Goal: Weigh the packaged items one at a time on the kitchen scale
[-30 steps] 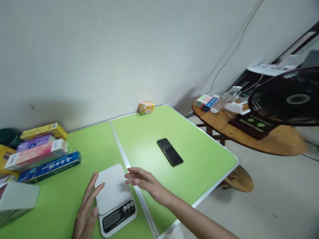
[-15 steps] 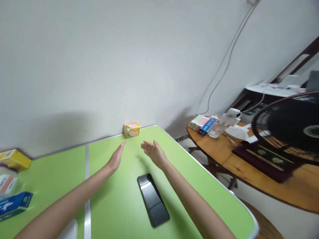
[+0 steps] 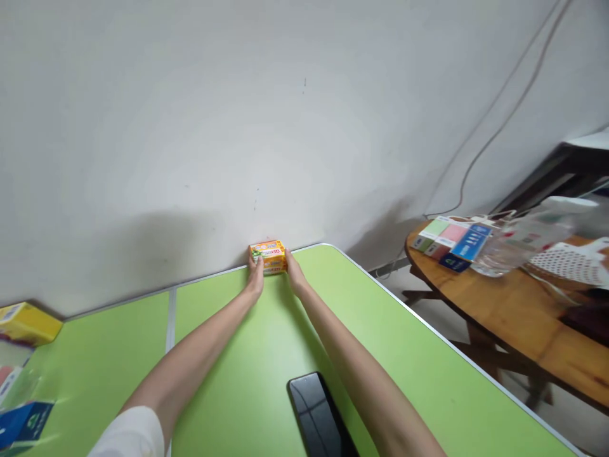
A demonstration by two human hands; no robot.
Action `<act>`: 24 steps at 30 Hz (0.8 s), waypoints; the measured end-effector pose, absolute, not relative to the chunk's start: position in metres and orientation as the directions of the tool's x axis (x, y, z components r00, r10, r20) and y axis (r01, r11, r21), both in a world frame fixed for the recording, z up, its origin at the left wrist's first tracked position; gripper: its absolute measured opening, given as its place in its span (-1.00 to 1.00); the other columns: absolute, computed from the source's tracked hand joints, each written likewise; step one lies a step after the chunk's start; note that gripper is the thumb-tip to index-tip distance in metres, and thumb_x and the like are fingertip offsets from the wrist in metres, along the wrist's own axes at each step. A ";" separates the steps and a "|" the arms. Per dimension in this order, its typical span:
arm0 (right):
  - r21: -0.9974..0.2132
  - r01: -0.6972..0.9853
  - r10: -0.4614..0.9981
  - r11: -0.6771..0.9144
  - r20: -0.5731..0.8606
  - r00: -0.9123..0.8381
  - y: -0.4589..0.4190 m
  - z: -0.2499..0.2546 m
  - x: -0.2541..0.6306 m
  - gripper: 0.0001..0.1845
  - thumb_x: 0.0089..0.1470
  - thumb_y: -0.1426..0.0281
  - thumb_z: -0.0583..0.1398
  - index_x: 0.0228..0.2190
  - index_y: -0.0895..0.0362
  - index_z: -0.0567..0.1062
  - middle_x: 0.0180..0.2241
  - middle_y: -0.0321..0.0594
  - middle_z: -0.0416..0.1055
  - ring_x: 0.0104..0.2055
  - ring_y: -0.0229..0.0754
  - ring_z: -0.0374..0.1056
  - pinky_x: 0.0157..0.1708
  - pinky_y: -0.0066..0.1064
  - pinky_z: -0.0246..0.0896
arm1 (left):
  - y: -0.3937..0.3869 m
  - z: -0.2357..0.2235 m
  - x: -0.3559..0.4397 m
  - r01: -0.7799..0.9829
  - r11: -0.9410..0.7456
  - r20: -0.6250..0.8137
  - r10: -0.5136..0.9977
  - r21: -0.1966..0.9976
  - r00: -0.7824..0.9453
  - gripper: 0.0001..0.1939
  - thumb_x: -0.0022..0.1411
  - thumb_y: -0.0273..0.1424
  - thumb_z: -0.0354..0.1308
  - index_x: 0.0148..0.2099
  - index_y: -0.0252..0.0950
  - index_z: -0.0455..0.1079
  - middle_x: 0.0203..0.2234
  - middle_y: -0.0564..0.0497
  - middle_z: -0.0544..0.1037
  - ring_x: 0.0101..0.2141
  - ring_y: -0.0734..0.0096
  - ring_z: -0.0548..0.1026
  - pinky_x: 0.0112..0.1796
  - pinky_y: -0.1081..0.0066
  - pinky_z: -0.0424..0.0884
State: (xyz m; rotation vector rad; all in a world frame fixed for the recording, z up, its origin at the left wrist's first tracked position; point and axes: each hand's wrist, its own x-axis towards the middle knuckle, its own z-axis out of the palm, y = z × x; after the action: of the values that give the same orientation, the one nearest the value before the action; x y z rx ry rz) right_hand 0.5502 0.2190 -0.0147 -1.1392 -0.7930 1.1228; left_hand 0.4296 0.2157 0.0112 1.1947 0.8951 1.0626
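A small orange and yellow printed box [image 3: 270, 255] sits at the far edge of the green table [image 3: 228, 381], against the wall. My left hand [image 3: 255, 274] is on its left side, thumb at the front corner. My right hand [image 3: 294, 271] presses its right side, so the box is clasped between both hands. Its far side is hidden. Nearer to me, below my right forearm, lies a black smartphone [image 3: 318, 412], screen up and partly out of the frame.
At the left edge are a yellow box [image 3: 31, 324] and a blue box [image 3: 26, 424]. To the right stands a wooden table [image 3: 495, 317] with small boxes [image 3: 454, 243], a clear plastic bottle [image 3: 518, 244] and a white perforated item [image 3: 573, 261]. Cables hang down the wall [image 3: 285, 127].
Both hands have moved from beside the white kitchen scale to the far table edge and closed on the orange box's sides. The view has shifted, and the scale has left it.
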 end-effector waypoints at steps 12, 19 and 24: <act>-0.991 -0.123 0.994 0.044 0.055 -0.091 -0.034 0.039 0.395 -0.15 0.12 -0.19 -0.14 0.28 0.01 0.05 0.34 -0.25 -0.01 0.39 -0.06 -0.21 0.34 -0.13 -0.30 | -0.023 0.063 0.209 0.153 0.064 -0.113 0.934 0.986 0.338 -0.16 0.24 0.09 -0.11 0.40 -0.25 -0.14 0.37 -0.01 -0.10 0.34 0.16 -0.25 0.29 0.16 -0.30; -0.985 -0.131 0.961 -0.114 -0.076 -0.266 -0.153 0.024 0.281 -0.15 0.12 -0.18 -0.12 0.31 -0.07 -0.11 0.39 -0.36 -0.28 0.41 -0.02 -0.38 0.35 -0.07 -0.41 | -0.157 0.057 0.080 0.230 0.169 -0.233 0.928 0.958 0.289 -0.23 0.34 -0.02 -0.22 0.41 -0.17 -0.46 0.38 0.09 -0.37 0.34 0.11 -0.35 0.28 0.06 -0.34; -0.978 -0.079 0.947 -0.194 -0.166 -0.276 -0.171 0.020 0.252 -0.15 0.09 -0.20 -0.09 0.30 -0.11 -0.05 0.37 -0.38 -0.18 0.41 0.02 -0.35 0.35 -0.03 -0.38 | -0.187 0.034 0.051 0.133 0.229 -0.257 0.930 0.964 0.261 -0.27 0.34 0.00 -0.26 0.41 -0.08 -0.44 0.38 0.17 -0.35 0.34 0.13 -0.35 0.29 0.09 -0.34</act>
State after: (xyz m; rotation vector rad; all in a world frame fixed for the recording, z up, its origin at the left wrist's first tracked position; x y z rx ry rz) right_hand 0.2522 -0.1712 0.0203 -1.1215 -1.2320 1.5950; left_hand 0.0511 -0.1866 0.0336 1.2144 1.1788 0.7751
